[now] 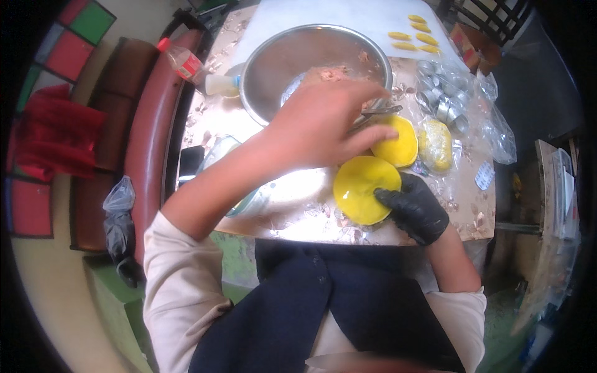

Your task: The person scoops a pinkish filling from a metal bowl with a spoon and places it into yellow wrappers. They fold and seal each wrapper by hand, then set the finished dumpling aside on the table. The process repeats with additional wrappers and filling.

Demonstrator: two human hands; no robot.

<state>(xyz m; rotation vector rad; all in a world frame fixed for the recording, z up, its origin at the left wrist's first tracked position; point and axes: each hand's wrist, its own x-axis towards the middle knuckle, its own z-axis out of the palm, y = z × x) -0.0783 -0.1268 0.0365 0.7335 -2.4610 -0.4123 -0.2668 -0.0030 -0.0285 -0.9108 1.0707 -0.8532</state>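
Note:
My right hand (413,207), in a black glove, grips a flat round yellow dough disc (361,191) at its right edge, thumb on top. My bare left hand (336,121) is over the near rim of a large steel bowl (261,56), thumb and index finger apart. A metal spoon's handle (383,110) shows between them; the other fingers are hidden. Pinkish filling, like minced meat, (332,73) lies in the bowl. Under my left thumb is another yellow disc or stack of discs (402,145). Beside it lies a plastic-wrapped yellow dough block (436,144).
Small yellow crescent-shaped pastries (423,38) lie on a white sheet (326,8) at the back right. Metal molds in a plastic bag (443,93) are at the right. A red-capped bottle (184,60), a glass container (240,205) and a dark phone-like object (191,159) are left.

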